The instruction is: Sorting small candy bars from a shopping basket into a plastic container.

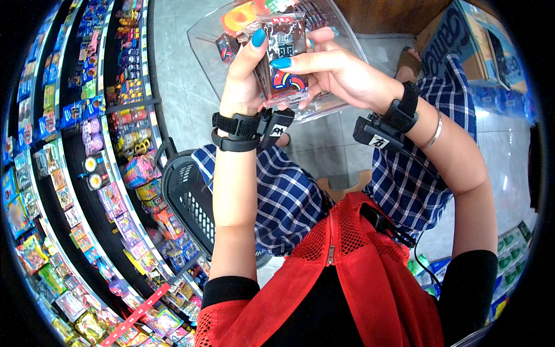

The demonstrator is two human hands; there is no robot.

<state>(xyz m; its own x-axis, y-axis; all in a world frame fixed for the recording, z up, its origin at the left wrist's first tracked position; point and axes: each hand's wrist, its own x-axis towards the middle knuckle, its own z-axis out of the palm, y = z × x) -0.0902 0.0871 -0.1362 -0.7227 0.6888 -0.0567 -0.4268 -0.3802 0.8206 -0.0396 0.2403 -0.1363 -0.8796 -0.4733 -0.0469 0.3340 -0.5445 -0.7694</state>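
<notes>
Several dark snack packets in clear wrappers are held between both hands, the front one showing a rainbow print. My left hand grips the stack along its left side, thumb near the top. My right hand holds it from the right, its thumb across the front packet. Behind and below the hands is a clear plastic bin with more dark packets and a fruit-printed piece at its top. Black straps with small devices circle both wrists.
Shelves of packaged sweets and toys line the left side. A black perforated plastic basket stands beside my left knee. At the upper right is a printed cardboard box above blue-wrapped packs. More green-and-white packages lie at the lower right.
</notes>
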